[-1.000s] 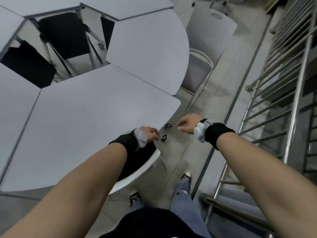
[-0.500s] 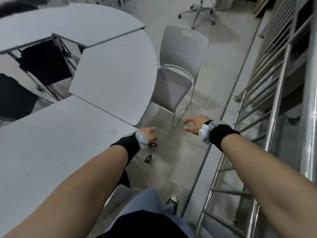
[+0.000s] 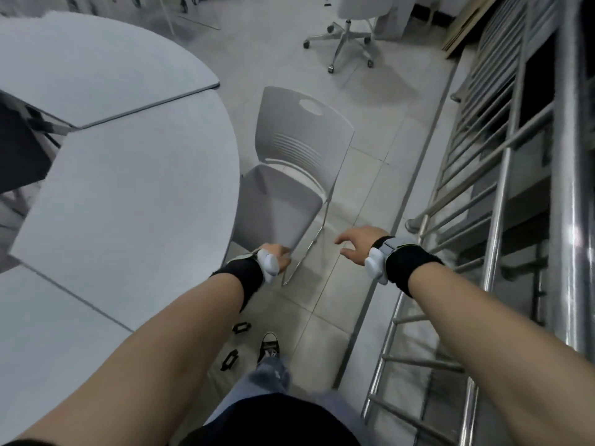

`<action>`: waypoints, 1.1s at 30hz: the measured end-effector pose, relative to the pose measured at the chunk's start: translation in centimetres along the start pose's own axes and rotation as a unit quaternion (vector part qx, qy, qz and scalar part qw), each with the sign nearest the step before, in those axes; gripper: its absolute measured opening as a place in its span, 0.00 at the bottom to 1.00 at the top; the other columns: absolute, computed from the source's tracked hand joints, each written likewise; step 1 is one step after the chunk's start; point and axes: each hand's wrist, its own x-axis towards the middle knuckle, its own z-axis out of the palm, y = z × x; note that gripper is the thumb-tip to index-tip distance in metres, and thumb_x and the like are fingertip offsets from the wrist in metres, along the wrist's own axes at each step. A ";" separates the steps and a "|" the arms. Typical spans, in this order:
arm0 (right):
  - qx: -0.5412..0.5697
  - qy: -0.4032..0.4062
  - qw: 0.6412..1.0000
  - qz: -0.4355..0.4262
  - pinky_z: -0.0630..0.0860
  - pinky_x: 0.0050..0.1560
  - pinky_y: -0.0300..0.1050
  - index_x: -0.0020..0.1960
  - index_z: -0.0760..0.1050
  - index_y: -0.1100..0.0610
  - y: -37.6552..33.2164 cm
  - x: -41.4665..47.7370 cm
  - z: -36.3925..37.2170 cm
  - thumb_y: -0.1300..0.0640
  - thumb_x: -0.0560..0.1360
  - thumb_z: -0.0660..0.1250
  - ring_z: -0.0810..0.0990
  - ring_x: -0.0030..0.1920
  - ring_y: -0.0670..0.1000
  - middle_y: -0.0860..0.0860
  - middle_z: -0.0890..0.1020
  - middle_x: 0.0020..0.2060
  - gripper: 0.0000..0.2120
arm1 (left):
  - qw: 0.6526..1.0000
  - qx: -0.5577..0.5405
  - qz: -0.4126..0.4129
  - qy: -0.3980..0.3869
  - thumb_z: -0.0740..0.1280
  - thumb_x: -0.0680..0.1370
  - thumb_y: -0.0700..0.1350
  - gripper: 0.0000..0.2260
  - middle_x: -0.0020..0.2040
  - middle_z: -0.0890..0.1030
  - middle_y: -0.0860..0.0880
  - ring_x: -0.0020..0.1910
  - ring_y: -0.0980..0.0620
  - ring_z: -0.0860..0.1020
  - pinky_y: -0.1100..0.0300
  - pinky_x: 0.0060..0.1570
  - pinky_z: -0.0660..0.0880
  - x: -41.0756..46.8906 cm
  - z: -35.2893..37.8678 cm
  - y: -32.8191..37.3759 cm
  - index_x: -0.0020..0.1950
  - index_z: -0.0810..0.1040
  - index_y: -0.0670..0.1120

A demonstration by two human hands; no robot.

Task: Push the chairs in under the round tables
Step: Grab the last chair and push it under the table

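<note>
A grey plastic chair (image 3: 289, 175) stands on the tiled floor at the right edge of the round grey table (image 3: 138, 194). Its seat faces the table and only the seat's left edge reaches under the tabletop. Its backrest points away to the right. My left hand (image 3: 277, 256) hovers loosely curled over the seat's near corner, and I see nothing held in it. To the right of the chair's near leg, my right hand (image 3: 357, 244) has its fingers spread and is empty. Both wrists wear black bands with white devices.
A steel railing (image 3: 502, 220) runs close along the right, leaving a narrow aisle. A swivel chair base (image 3: 346, 43) stands at the far end. Black chairs (image 3: 19, 149) sit under the table's left side. Small black clips (image 3: 230, 358) lie on the floor by my shoe (image 3: 269, 346).
I have walked forward along the table, so the grey chair is now much nearer and just ahead of both hands. Both hands stay stretched out and empty.
</note>
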 end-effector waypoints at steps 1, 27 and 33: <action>0.005 -0.001 1.000 0.008 0.72 0.61 0.50 0.68 0.71 0.46 1.4 1.4 -1.4 0.48 0.78 0.60 0.74 0.63 0.56 0.51 0.77 0.64 0.18 | 1.000 -0.002 0.003 0.000 0.55 0.81 0.46 0.19 0.70 0.73 0.42 0.69 0.42 0.70 0.58 0.65 0.66 1.8 -1.6 1.3 0.72 0.69 0.46; -0.075 -0.013 0.980 -0.184 0.69 0.65 0.51 0.71 0.66 0.48 26.7 40.0 -30.5 0.52 0.79 0.58 0.71 0.68 0.53 0.49 0.71 0.70 0.21 | 0.910 -0.338 -0.230 0.074 0.57 0.83 0.52 0.27 0.78 0.56 0.43 0.77 0.45 0.55 0.58 0.71 0.53 43.0 -24.9 17.5 0.77 0.53 0.42; -0.161 -0.051 0.950 -0.264 0.72 0.61 0.51 0.72 0.65 0.47 25.8 48.1 -34.8 0.52 0.77 0.60 0.72 0.66 0.53 0.49 0.70 0.70 0.23 | 0.793 -0.511 -0.298 0.146 0.69 0.76 0.50 0.34 0.73 0.67 0.39 0.71 0.42 0.66 0.53 0.71 0.62 48.6 -28.5 17.6 0.75 0.59 0.38</action>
